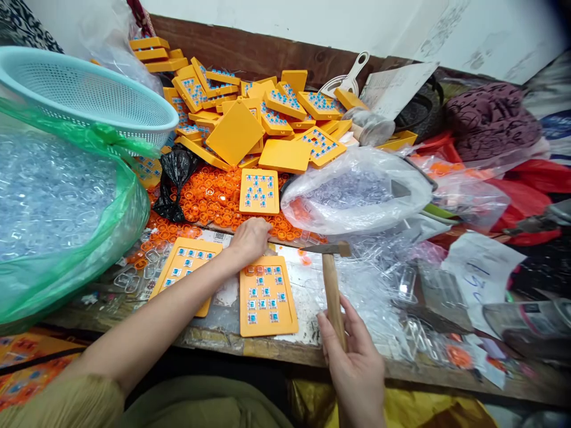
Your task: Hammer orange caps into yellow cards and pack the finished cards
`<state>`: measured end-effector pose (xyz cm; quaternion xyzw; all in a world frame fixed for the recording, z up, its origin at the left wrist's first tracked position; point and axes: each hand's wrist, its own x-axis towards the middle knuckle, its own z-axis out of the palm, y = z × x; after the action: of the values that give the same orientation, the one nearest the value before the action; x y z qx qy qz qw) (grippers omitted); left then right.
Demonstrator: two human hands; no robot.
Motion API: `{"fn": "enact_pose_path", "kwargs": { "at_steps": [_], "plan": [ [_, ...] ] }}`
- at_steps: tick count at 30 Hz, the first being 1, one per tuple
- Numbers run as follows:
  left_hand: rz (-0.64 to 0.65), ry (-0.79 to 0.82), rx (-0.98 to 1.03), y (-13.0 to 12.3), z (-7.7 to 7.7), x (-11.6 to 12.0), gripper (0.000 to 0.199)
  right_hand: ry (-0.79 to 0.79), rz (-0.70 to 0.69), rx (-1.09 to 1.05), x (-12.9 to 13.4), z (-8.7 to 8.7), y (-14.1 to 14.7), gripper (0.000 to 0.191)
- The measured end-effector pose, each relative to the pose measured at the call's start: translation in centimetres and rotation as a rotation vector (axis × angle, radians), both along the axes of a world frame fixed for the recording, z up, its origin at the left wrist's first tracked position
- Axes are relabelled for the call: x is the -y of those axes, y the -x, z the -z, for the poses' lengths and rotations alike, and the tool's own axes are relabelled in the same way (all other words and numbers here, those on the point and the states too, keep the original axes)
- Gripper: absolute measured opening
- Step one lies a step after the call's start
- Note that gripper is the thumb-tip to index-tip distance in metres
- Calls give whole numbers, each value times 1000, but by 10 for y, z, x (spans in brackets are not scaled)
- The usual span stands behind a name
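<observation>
My left hand (pixel 252 239) is closed just above the top edge of a yellow tray (pixel 267 324); what its fingers hold, if anything, is hidden. That tray holds several clear pieces with blue centres, and orange rings lie at its upper left. Another yellow tray (pixel 181 261) lies partly under my left forearm. A third yellow tray (pixel 259 208) rests on the orange rings (pixel 209 193) behind my left hand. My right hand (pixel 354 362) is wrapped round the wooden handle of a hammer (pixel 332 285), its head raised to the right of the front tray.
A green bag of clear pieces (pixel 49 196) and a blue basket (pixel 89 95) stand at the left. Yellow trays (pixel 236 131) are piled at the back. A white bag (pixel 357 190) and plastic scraps lie to the right. The wooden table edge (pixel 307 353) runs along the front.
</observation>
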<state>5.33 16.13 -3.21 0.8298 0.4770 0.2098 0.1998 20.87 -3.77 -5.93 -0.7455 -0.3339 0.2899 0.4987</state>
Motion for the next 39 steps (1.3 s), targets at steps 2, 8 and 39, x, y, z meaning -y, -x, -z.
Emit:
{"fn": "enact_pose_path", "kwargs": {
  "at_steps": [2, 8, 39],
  "plan": [
    [17, -4, -25, -2, 0, -3, 20, -3, -2, 2, 1, 3, 0, 62],
    [93, -23, -16, 11, -5, 25, 21, -41, -41, 36, 3, -2, -1, 58],
    [-118, 97, 123, 33, -1, 6, 19, -8, -76, 60, 2, -1, -2, 53]
  ]
}}
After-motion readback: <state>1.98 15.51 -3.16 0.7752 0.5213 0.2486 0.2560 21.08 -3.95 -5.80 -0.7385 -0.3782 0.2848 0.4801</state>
